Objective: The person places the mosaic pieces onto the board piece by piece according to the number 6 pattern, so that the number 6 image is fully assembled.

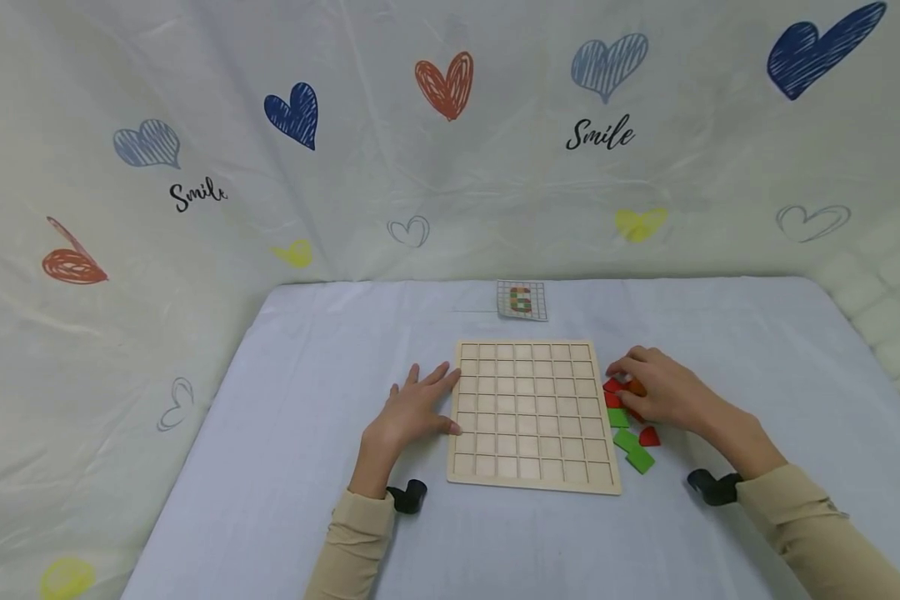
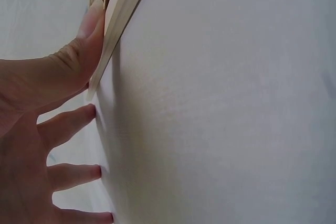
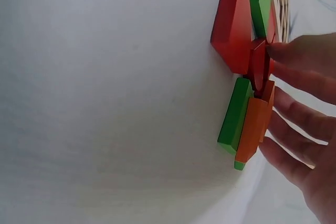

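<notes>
A square wooden board (image 1: 527, 409) with a grid of recessed squares lies on the table. My left hand (image 1: 408, 410) is spread at its left side, thumb on the frame and fingertips at the edge. In the left wrist view the thumb (image 2: 93, 23) lies against the board's rim. Over the pile at the board's right edge is my right hand (image 1: 663, 387), its fingers spread across several pieces. In the right wrist view its thumb touches a red piece (image 3: 257, 61), and its other fingers reach to an orange block (image 3: 253, 129). Beside that stands a dark green block (image 3: 234, 113).
Light green pieces (image 1: 640, 459) and a red wedge (image 1: 649, 437) lie near the board's lower right. Behind the board is a small gridded card (image 1: 522, 300) with a coloured pattern. A heart-printed curtain (image 1: 352, 192) hangs behind the white-covered table (image 1: 307, 375).
</notes>
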### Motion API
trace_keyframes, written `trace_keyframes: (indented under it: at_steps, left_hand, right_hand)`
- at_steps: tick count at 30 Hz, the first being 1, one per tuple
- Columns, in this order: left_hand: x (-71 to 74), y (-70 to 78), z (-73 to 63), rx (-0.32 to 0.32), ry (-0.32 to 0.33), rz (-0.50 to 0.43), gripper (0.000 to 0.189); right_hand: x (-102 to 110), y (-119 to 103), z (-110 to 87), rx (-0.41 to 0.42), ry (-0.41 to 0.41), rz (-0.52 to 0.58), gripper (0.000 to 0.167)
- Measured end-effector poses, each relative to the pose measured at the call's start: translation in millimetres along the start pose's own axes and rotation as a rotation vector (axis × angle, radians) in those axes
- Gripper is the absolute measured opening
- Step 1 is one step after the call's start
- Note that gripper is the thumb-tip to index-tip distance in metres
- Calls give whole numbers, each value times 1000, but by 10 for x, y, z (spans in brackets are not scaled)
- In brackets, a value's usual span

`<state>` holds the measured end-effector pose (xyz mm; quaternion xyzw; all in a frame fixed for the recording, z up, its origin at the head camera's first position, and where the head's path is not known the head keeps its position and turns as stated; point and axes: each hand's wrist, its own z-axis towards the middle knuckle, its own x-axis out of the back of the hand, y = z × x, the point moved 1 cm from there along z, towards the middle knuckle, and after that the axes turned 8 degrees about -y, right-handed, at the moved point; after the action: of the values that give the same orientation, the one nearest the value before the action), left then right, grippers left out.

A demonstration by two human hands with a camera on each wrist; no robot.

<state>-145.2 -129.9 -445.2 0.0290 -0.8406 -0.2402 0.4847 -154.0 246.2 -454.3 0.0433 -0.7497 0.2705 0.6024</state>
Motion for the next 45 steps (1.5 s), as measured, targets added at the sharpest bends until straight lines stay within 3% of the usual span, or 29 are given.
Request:
trace_keyframes:
  at_steps: [9,19,23,33,38,45]
  left_hand:
    - [-12,-9,7,1,5,2,93]
    - [-27,-19,2,5,5,-13,93]
    - [-32,-23,3,0,5,-14,93]
    - [-27,-12,16,1,8,-4,93]
    - [-31,-8,21,8,8,-1,93]
    - [-19,-1,13,13,13,2,93]
  right_hand:
    - [-5,-2,68,-2,-15,29,22]
    - [-35,13,108,-50,-35,170,20]
    - [-42,-2,88,-3,38,165,18]
    - [-71,-57,123,237,338,90,25]
    - [-59,-91,149,223,295,139,33]
    - [-59,-152,236,268,279,172,24]
